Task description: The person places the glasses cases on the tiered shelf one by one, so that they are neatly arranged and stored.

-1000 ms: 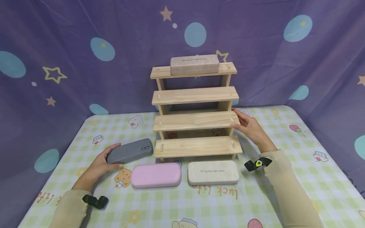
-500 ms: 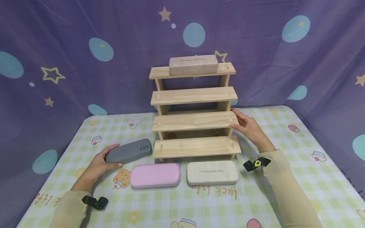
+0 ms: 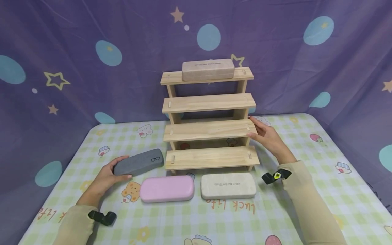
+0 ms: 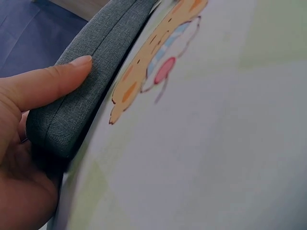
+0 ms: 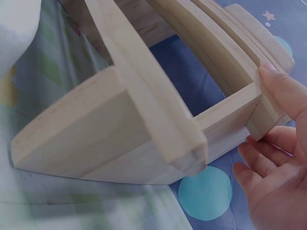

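My left hand (image 3: 105, 178) grips the left end of a grey glasses case (image 3: 141, 162), which lies slanted on the table left of a wooden step shelf (image 3: 211, 158). In the left wrist view the thumb (image 4: 62, 81) lies along the fabric side of that case, while the other fingers are mostly hidden behind it. My right hand (image 3: 271, 140) holds the right end of a board on the shelf, second from the bottom. From the right wrist, the thumb (image 5: 280, 84) shows on one face of the board and the curled fingers (image 5: 266, 153) at its other side.
A pink glasses case (image 3: 167, 189) and a cream glasses case (image 3: 228, 185) lie in front of the shelf. On its top step sits a beige glasses case (image 3: 208, 69). A purple curtain (image 3: 137, 20) hangs behind the checked tablecloth (image 3: 171, 224).
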{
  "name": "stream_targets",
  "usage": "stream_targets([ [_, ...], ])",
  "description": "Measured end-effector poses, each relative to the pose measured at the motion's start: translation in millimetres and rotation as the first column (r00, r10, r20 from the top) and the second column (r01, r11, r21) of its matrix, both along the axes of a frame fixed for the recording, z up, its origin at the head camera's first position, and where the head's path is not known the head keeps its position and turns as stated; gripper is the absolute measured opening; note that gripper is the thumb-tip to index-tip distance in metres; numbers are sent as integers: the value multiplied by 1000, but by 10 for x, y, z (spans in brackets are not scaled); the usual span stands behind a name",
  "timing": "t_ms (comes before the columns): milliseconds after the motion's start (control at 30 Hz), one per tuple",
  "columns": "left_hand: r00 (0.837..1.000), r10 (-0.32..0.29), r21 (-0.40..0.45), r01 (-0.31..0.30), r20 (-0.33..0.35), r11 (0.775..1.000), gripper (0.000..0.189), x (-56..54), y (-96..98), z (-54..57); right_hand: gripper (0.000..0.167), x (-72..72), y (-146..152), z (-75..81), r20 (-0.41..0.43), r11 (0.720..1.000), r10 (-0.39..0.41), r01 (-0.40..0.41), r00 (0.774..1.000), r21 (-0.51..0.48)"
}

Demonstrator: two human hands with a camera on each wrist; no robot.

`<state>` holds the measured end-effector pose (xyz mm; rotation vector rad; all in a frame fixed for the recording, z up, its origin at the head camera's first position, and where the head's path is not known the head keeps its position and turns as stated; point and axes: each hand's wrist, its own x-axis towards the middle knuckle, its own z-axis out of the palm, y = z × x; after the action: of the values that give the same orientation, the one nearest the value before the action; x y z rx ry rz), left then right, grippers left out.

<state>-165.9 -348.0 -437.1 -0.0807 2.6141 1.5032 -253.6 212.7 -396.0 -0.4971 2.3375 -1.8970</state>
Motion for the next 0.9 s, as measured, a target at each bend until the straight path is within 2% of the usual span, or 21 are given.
stream_targets([
  [333,1000,22,-39,-22,-5,999,87,-12,-23,-11,71,-9,9,-12,-11,1000,-3,3,1000,-5],
  [533,1000,30,-58,-31,-10,998,86,-16,-18,29,71,-12,21,-13,-13,1000,2,-2,1000,10],
  [733,998,65,-117,-66,-10,991,85,-24,-7,73,71,-17,10,-8,-8,1000,9,-9,1000,-5],
  [900,997,45,-87,-50,-62,995,80,-30,3,92,71,-19,6,-16,-15,1000,12,-12,1000,-20],
])
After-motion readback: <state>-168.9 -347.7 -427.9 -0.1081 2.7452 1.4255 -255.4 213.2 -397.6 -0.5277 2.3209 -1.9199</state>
